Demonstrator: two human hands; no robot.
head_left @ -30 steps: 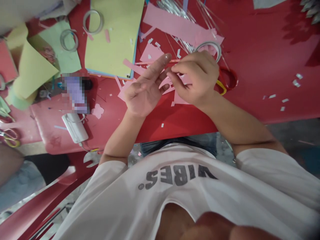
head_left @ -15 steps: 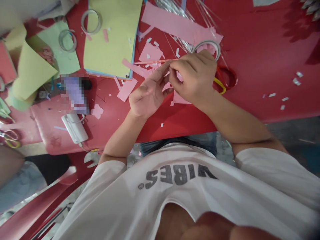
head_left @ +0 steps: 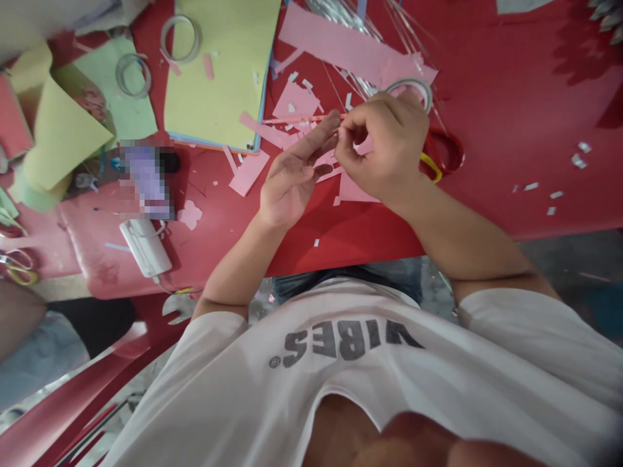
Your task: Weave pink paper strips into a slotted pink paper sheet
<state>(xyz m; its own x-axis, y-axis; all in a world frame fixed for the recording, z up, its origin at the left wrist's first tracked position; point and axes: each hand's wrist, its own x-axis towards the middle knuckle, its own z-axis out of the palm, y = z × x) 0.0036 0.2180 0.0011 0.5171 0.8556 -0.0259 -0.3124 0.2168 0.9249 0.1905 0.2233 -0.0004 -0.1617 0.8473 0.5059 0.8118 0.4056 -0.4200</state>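
Pinching a pink paper strip (head_left: 299, 119)

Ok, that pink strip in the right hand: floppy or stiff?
The pink strip looks like narrow paper, so probably very light. It juts straight from the right hand, so perhaps slightly stiff, but would likely crease under a push.

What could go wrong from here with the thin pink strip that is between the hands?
The thin pink paper strip is very narrow, so it may bend or tear where the right hand pinches it near the left hand. The tape roll lies just beyond the right hand and could be knocked. The loose pink paper scraps beside the strip could also get pushed around or caught by the hands.
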